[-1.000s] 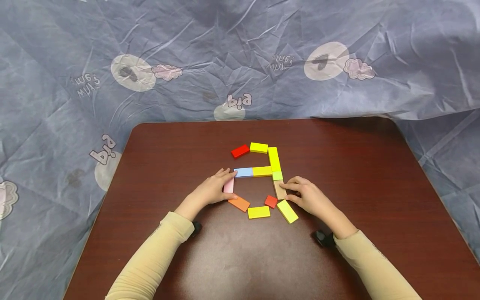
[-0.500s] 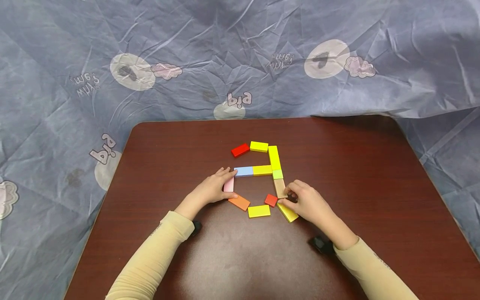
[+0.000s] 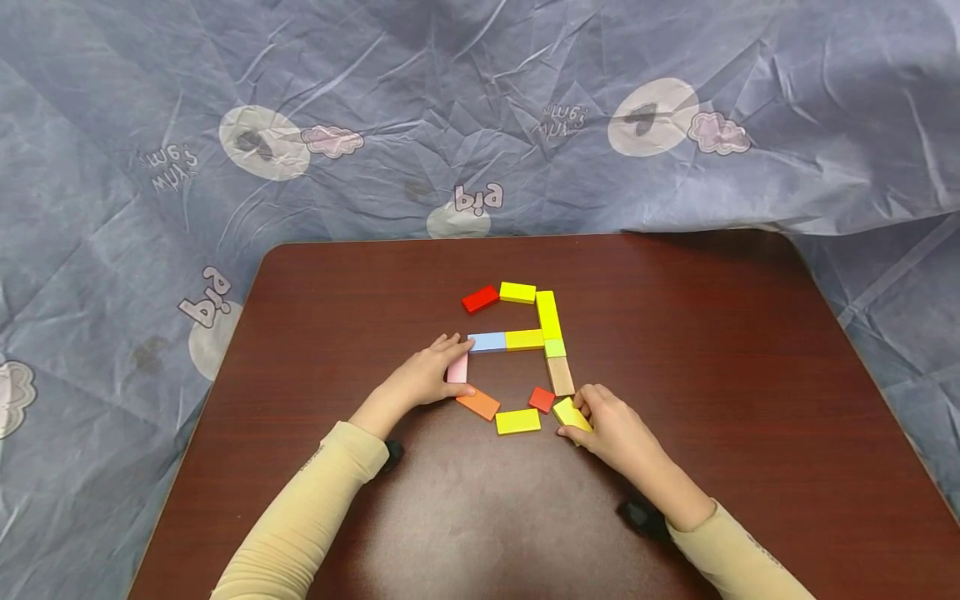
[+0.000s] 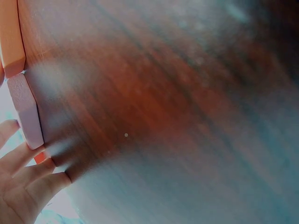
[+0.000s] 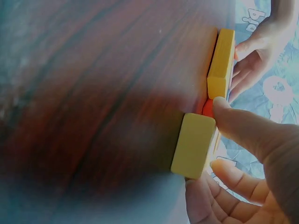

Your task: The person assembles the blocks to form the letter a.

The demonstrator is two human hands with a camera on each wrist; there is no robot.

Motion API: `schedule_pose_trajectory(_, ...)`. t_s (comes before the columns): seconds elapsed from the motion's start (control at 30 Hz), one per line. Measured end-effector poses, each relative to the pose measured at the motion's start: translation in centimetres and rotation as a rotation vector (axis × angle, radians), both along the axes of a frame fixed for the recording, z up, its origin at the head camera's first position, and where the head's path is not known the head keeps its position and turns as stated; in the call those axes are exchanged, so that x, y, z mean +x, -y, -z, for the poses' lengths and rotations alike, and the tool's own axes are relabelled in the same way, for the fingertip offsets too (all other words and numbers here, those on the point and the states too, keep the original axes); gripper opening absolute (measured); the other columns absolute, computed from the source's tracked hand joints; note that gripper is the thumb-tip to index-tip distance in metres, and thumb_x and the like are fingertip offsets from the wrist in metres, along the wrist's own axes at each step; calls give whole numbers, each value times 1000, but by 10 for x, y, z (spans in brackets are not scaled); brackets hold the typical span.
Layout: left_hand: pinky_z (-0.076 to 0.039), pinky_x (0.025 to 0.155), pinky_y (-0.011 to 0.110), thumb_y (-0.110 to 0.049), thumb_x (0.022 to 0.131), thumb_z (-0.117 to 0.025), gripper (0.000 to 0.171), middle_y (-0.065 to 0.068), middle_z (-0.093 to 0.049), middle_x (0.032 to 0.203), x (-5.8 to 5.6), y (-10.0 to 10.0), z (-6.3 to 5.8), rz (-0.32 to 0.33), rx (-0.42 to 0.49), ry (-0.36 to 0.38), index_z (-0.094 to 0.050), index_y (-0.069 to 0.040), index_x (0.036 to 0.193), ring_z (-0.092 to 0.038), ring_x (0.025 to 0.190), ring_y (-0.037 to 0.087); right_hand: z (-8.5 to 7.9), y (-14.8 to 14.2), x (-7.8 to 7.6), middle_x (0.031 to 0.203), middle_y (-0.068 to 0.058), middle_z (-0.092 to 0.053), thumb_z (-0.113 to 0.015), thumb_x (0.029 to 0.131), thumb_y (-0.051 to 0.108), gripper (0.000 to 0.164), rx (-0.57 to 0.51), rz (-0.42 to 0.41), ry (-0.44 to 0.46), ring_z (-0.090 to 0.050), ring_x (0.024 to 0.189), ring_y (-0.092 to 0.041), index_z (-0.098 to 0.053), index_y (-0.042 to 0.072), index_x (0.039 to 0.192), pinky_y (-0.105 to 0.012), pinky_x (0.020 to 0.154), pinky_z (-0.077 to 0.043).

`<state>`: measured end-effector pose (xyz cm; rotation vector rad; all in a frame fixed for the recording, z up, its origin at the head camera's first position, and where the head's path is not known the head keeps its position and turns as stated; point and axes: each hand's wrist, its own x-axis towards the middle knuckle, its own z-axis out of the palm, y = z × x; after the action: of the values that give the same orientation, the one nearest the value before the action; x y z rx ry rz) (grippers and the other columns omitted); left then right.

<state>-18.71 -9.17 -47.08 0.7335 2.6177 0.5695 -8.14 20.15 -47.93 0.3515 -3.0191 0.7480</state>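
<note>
Yellow shows between the fingers of the right hand (image 3: pixel 618 429) now: a second ago they were at the tan block (image 3: pixel 560 376), and they have since moved farther from the far edge of the tabletop (image 3: pixel 720 333), onto the slanted block (image 3: pixel 567 413). Thumb and curled fingertips pinch it from opposite sides, parted only by its width. The left hand (image 3: pixel 426 373) has stayed in place, its fingers spread wide around the pink block (image 3: pixel 457 370) without clenching, thumb on the orange block (image 3: pixel 480 404) and index tip at the corner of the blue block (image 3: pixel 488 342).

The slanted block lies somewhat right of the tabletop's middle, well apart from the right edge, one end just beside the red square (image 3: pixel 542 399) and the tan block, the other aimed toward the right edge. It is a flat, smooth rectangular slab; from the right wrist its end face looks pale and matte, with rounded corners. The tan block has a bare-wood look. Dark reddish-brown, streaky grain covers the tabletop, whose far corners are rounded; crinkled grey-blue cloth (image 3: pixel 420 83) hangs beyond its far edge.
</note>
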Motion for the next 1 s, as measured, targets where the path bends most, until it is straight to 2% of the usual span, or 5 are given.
schedule_pose_trajectory(0.13,-33,114,57,-42,86,-75,81,19,-33,158,0,1,1,-4,-3,-5,-38,-15,153,-28,148,39,-1,4,-4,87,-2,-55,-87,75,26,41,59,-50,-60,-48,76,-13,-66,7,104,-28,63,-45)
schedule_pose_trajectory(0.37,-33,113,58,-42,86,-75,81,20,-33,157,1,2,2,-1,0,-7,-38,-14,153,-27,148,40,-5,16,-21,95,0,-54,-86,75,25,49,145,-241,-147,-46,86,-17,-71,12,120,-29,70,-44)
schedule_pose_trajectory(0.5,-32,115,57,-43,86,-74,81,19,-32,159,0,1,1,1,-7,6,-37,-15,153,-25,149,38,-7,20,-25,98,0,-53,-89,71,28,53,146,-348,-155,-46,87,-16,-72,14,119,-31,73,-44)
schedule_pose_trajectory(0.63,-31,115,56,-43,86,-74,82,18,-31,159,-1,0,0,3,-6,12,-36,-16,154,-25,149,37,-5,24,-24,97,1,-54,-89,70,33,48,122,-419,-172,-47,83,-14,-75,16,113,-30,74,-44)
schedule_pose_trajectory(1.0,-31,116,55,-43,85,-75,82,19,-32,158,-2,1,1,-2,-9,3,-37,-16,153,-26,149,38,4,36,-24,89,3,-53,-89,71,28,35,107,-469,-246,-45,81,-13,-77,12,100,-27,71,-44)
